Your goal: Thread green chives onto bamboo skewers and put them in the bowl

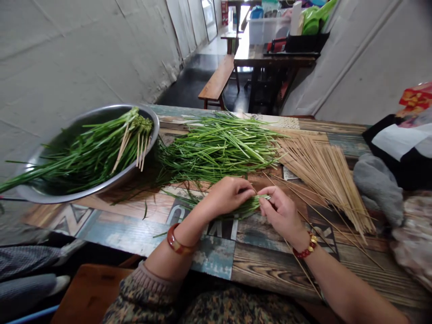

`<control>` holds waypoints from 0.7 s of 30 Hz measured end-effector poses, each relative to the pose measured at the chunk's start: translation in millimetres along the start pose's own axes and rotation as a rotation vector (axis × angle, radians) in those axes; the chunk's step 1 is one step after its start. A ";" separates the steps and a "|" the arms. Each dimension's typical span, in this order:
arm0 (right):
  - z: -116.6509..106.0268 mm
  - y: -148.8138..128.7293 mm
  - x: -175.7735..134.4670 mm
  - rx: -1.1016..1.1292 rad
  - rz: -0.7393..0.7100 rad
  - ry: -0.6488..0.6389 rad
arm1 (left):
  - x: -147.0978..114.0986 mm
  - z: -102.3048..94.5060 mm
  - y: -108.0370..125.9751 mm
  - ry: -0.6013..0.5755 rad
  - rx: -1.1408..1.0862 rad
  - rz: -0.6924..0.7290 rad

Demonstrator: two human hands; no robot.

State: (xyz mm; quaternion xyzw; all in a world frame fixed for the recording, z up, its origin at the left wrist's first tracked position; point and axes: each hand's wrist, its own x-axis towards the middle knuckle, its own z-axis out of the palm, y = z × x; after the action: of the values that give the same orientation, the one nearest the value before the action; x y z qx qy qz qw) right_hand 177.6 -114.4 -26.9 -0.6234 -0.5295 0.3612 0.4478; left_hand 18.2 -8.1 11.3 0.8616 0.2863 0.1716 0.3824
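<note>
Nearest me, my patterned sleeve is pushed up the left forearm and cut off by the lower edge; the right forearm, bare, runs out of frame at lower right. A smooth bangle sits on the left wrist, a red beaded bracelet on the right. Left hand: back upward, fingers curled down over a small bunch of green stems, closed on it. Right hand: thumb and fingers drawn together in a pinch at the bunch's pale ends; the other fingers bend in loosely. The bunch lies low over the patchwork table, between both hands. My left fingertips are hidden behind the hand; a thin stick passes by the right wrist, and I cannot tell whether I grip it. Beyond to the right, loose bamboo skewers lie fanned; straight ahead, a heap of stems; to the left, a metal basin of greens, partly skewered. Farther off, a wooden bench and a cluttered table, its items hard to make out.
</note>
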 end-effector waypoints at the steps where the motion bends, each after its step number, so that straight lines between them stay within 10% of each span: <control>1: 0.2 -0.4 -0.8 -0.012 -0.010 -0.019 | 0.1 -5.7 -2.2 0.081 0.029 -0.002; 5: 1.2 -2.7 -3.7 -0.054 -0.059 -0.068 | 2.3 -18.5 -11.7 0.317 0.127 0.008; 13: 1.1 -4.5 -3.3 -0.135 -0.099 -0.048 | 5.5 -8.3 -11.2 0.031 0.585 0.088; 21: 1.0 -5.5 -1.3 -0.099 -0.073 -0.014 | 7.3 -7.4 -12.8 0.173 0.439 0.080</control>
State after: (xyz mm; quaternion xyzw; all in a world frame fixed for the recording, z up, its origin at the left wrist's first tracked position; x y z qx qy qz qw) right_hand 174.6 -115.2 -22.1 -0.6227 -0.5721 0.3223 0.4256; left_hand 15.5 7.6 6.9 0.9168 0.3142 0.1934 0.1527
